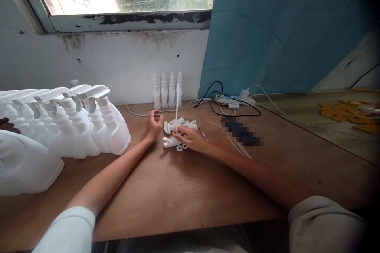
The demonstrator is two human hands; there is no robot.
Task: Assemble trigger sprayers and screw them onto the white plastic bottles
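Pointing up, white tube [177, 109], axis near-vertical, in right hand [190, 138]

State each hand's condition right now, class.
Left hand: open, fingers loosely curled, nothing visibly held.
Right hand: closed, fingertips holding a thin white plastic tube upright.

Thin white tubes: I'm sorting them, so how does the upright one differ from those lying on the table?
The upright thin white tube stands nearly vertical, while the loose thin white tubes lie on the brown table. The right hand holds the upright tube near its lower end; no hand touches the loose tubes. Both are white and slender.
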